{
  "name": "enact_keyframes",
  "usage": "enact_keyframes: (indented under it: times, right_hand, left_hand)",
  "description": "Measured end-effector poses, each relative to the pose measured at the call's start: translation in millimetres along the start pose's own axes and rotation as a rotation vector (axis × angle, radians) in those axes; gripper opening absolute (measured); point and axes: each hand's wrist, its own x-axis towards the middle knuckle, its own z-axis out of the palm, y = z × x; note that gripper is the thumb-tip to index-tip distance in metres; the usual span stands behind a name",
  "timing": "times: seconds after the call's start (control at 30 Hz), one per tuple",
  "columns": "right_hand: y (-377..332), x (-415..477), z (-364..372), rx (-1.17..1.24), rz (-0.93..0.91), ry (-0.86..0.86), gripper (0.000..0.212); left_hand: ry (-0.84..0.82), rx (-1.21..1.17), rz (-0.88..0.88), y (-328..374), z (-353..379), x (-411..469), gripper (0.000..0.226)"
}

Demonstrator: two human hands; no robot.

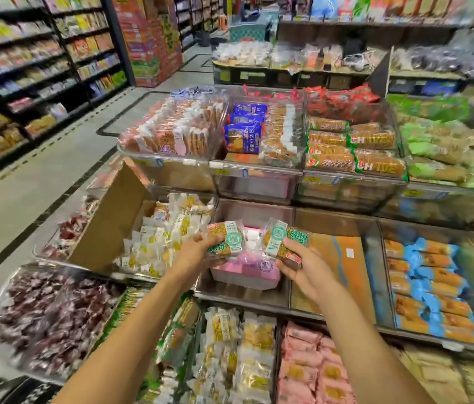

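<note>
Left hand (200, 250) gripping green-labelled snack pack (226, 239), right hand (302, 268) gripping second pack (285, 240), side by side

So a stepped display stand (256, 168) is fitted with clear bins in three tiers. Up top, pink-white packs (171, 132), blue packs (244, 137) and orange cracker packs (355, 147) are lined up. In the middle, a cardboard box (104, 228), a pink box (247, 275) and blue-orange packs (430, 287) are kept. Down low, dark red candies (52, 313) and pink packs (302, 363) are piled.
</note>
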Motion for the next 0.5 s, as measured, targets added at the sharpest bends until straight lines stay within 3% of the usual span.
enact_keyframes:
  times: [0.1,0.17,0.2,0.33,0.5]
  right_hand:
    - [12.3,4.1,-5.6,0.036,-0.020,0.064,0.061]
    - [19.1,6.9,-10.1,0.014,-0.038,0.084,0.087]
    - [22.0,7.7,-10.4,-0.026,-0.051,0.075,0.089]
    - [35.1,14.5,3.9,-0.356,-0.103,0.049,0.053]
    - [64.2,40.9,21.3,-0.809,-0.159,0.060,0.038]
  left_hand:
    - [0.134,0.033,0.082,-12.3,-10.6,10.3,0.015]
    - [0.179,0.029,0.122,-28.5,-20.2,16.7,0.024]
    - [0.195,0.026,0.137,-37.7,-24.6,17.3,0.028]
    - [0.293,-0.088,0.099,-72.0,-34.4,22.3,0.027]
    - [0.388,-0.342,0.004,-67.7,-30.9,18.2,0.013]
